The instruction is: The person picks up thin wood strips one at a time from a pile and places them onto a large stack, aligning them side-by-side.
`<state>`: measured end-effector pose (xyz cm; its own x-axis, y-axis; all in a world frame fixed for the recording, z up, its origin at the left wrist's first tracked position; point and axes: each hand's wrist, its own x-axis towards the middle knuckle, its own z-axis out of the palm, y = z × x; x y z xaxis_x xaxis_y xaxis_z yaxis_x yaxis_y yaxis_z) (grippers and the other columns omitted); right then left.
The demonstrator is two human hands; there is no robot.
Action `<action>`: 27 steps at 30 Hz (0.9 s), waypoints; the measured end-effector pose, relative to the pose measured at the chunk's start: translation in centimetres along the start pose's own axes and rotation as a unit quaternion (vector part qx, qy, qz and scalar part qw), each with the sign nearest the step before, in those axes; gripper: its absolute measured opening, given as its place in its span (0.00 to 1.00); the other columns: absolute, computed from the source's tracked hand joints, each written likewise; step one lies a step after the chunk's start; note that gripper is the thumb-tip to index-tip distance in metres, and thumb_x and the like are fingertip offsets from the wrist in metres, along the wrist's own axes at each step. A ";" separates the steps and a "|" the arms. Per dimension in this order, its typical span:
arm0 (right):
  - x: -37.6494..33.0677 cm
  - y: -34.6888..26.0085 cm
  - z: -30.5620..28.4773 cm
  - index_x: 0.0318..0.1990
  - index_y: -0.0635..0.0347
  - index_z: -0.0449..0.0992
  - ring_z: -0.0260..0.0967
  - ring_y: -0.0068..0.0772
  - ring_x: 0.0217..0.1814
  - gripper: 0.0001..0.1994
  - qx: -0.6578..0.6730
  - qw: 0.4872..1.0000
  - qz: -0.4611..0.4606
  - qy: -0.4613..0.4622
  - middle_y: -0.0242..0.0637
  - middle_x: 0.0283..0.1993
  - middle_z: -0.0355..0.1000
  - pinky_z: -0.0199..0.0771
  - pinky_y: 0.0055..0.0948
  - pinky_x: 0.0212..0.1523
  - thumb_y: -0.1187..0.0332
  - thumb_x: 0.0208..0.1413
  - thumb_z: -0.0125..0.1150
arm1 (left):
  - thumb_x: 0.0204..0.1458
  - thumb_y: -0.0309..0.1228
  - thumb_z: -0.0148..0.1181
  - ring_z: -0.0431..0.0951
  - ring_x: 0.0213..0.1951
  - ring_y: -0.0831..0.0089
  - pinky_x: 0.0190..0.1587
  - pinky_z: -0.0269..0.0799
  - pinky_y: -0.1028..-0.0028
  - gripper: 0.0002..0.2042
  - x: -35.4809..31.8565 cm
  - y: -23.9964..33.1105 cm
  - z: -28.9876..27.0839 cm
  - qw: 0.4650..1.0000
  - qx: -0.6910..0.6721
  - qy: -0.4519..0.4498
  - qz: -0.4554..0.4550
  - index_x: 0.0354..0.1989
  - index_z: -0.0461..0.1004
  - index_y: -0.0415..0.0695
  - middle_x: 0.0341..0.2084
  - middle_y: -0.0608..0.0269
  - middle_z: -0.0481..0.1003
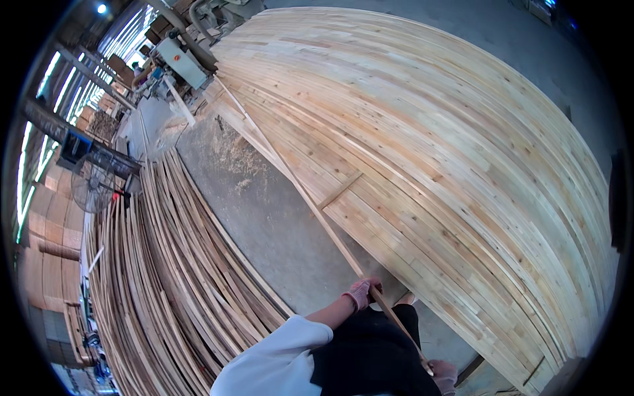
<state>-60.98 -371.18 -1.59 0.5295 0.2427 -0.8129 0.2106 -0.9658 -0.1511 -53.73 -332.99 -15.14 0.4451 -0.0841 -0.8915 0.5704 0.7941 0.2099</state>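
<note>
My left hand (pixel 362 291), in a pink work glove, is closed around a long thin wooden strip (pixel 290 171). The strip runs from near my body up along the left edge of a big stack of pale wooden boards (pixel 429 152). My right hand (pixel 442 377), also gloved, grips the near end of the same strip at the bottom of the view. My white sleeve and dark clothing fill the lower middle.
A heap of thin wooden strips (pixel 165 277) lies on the left. Grey concrete floor (pixel 264 218) with sawdust runs between heap and board stack. A standing fan (pixel 92 188) and woodworking machines (pixel 181 59) stand at the far left and top.
</note>
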 end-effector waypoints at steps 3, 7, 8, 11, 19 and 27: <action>-3.0 6.4 10.5 0.47 0.49 0.76 0.71 0.46 0.51 0.24 0.080 0.988 0.134 0.012 0.44 0.46 0.74 0.72 0.40 0.49 0.48 0.45 0.58 | 0.44 0.20 0.52 0.75 0.35 0.56 0.43 0.73 0.57 0.11 -1.7 0.0 -2.4 0.994 -0.103 -0.031 0.005 0.38 0.70 0.40 0.26 0.55 0.72; -9.0 4.6 11.5 0.47 0.49 0.76 0.71 0.46 0.51 0.23 0.050 0.978 0.205 0.005 0.43 0.47 0.74 0.72 0.40 0.50 0.48 0.47 0.56 | 0.46 0.19 0.52 0.75 0.33 0.54 0.42 0.74 0.54 0.11 -3.4 0.7 -6.1 0.985 -0.170 -0.034 -0.009 0.40 0.70 0.39 0.27 0.54 0.73; -9.6 4.4 11.9 0.48 0.49 0.76 0.71 0.46 0.52 0.23 0.045 0.977 0.208 0.009 0.43 0.47 0.74 0.72 0.40 0.50 0.48 0.47 0.55 | 0.46 0.20 0.52 0.75 0.32 0.54 0.41 0.74 0.53 0.11 -4.2 1.1 -6.4 0.985 -0.170 -0.029 -0.006 0.40 0.70 0.39 0.27 0.54 0.73; -10.6 4.1 12.5 0.48 0.49 0.75 0.70 0.45 0.52 0.22 0.030 0.977 0.211 0.015 0.43 0.47 0.73 0.71 0.41 0.50 0.48 0.49 0.53 | 0.47 0.21 0.53 0.75 0.31 0.54 0.39 0.74 0.52 0.10 -6.8 1.2 -6.9 0.987 -0.143 -0.074 0.029 0.40 0.70 0.40 0.27 0.54 0.74; -9.4 5.5 14.7 0.49 0.49 0.75 0.69 0.44 0.53 0.22 0.002 0.983 0.181 0.025 0.41 0.48 0.72 0.70 0.41 0.52 0.48 0.54 0.49 | 0.48 0.25 0.55 0.76 0.29 0.56 0.34 0.75 0.56 0.10 -9.2 0.9 -5.9 0.980 -0.170 -0.092 0.048 0.40 0.71 0.40 0.25 0.55 0.74; -9.6 10.9 19.8 0.50 0.49 0.74 0.69 0.43 0.54 0.21 -0.002 0.985 0.171 0.001 0.40 0.49 0.72 0.69 0.42 0.53 0.49 0.58 0.44 | 0.49 0.23 0.53 0.76 0.29 0.54 0.36 0.74 0.53 0.09 -11.2 -3.0 -5.2 0.979 -0.181 -0.069 0.062 0.40 0.71 0.40 0.27 0.53 0.75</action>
<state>-80.00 -385.84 -6.57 0.5710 -0.0961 -0.8153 0.0235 -0.9908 0.1332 -64.02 -331.26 -7.88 0.5995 -0.0344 -0.7996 0.2355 0.9624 0.1352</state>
